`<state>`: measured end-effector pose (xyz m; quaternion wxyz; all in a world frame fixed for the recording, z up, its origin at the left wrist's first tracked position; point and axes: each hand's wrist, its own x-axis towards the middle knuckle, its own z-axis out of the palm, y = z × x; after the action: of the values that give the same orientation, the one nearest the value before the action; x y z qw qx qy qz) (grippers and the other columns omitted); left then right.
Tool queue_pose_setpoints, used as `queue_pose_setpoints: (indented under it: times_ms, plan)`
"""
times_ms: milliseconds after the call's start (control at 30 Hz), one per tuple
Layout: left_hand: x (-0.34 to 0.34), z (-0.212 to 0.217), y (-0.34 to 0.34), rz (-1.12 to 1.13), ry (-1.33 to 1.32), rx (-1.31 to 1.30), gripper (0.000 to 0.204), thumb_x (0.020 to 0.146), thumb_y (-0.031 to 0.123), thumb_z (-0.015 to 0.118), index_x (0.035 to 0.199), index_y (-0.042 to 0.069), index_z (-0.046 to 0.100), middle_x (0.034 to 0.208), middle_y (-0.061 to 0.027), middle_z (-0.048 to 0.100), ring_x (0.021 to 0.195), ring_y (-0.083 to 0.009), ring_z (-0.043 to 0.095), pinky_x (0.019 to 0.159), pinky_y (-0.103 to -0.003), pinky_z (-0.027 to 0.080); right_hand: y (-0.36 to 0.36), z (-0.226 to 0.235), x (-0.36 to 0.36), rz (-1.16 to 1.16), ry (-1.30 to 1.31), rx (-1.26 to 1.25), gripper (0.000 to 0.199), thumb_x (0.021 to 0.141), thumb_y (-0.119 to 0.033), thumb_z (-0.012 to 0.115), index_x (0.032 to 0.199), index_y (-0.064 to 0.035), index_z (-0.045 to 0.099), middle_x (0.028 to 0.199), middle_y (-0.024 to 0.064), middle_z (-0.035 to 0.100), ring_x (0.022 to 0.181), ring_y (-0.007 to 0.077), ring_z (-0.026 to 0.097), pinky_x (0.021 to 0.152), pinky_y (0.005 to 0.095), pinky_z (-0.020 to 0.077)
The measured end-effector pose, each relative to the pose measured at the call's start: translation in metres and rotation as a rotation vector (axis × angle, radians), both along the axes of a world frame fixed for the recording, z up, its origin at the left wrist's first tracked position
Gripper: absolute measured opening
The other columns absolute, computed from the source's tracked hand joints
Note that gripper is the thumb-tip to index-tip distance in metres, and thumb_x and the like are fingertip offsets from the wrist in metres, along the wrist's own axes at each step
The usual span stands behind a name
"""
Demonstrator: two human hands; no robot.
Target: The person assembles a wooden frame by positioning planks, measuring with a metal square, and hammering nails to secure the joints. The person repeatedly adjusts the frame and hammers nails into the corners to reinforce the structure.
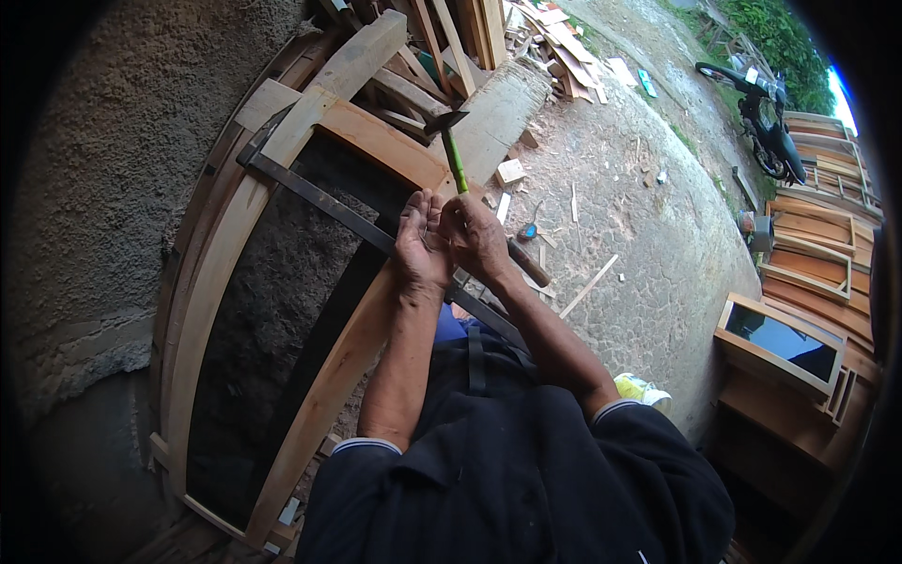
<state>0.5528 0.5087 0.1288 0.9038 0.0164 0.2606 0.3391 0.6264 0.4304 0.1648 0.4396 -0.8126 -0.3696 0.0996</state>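
Your two hands are pressed close together in the middle of the frame, so you cannot see what sits between them. Your right hand hides the lower part of the green hammer handle. Your left hand covers a bit of the long dark metal bar, and your arms hide where that bar ends lower down. The wooden frame runs behind your dark shirt at the bottom. The motorbike in the upper right is small and bent by the lens. The wood scraps at the top are too small to tell apart.
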Motion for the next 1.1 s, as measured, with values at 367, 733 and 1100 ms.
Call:
queue_pose_setpoints:
  times_ms: [367,733,1100]
  plan:
    - [0.005,0.004,0.018,-0.249,1.254,1.283,0.016,0.097,0.024,0.064,0.105,0.01,0.068,0.095,-0.0113,0.076,0.087,-0.0313,0.074,0.076,-0.041,0.057,0.015,-0.002,0.04,0.148,-0.234,-0.39,0.016,0.092,-0.015,0.059,0.108,-0.0134,0.056,0.098,0.0203,0.061,0.08,0.0441,0.068,0.065,0.0536,0.0551]
    - [0.02,0.01,0.017,-0.472,1.475,1.425,0.024,0.097,0.04,0.058,0.107,0.02,0.067,0.091,-0.015,0.075,0.086,-0.0406,0.073,0.074,-0.052,0.057,0.021,-0.001,0.041,0.191,-0.277,-0.395,0.017,0.093,-0.02,0.061,0.108,-0.0129,0.056,0.096,0.0192,0.061,0.083,0.0427,0.069,0.066,0.052,0.0567]
    - [0.024,0.009,0.018,-0.402,1.452,1.432,0.024,0.098,0.039,0.056,0.105,0.022,0.073,0.092,-0.0138,0.075,0.086,-0.0399,0.072,0.073,-0.051,0.057,0.005,0.004,0.041,0.215,-0.127,-0.078,0.046,0.098,-0.013,0.058,0.143,-0.019,0.051,0.096,0.0228,0.064,0.085,0.0434,0.066,0.073,0.0517,0.0521]
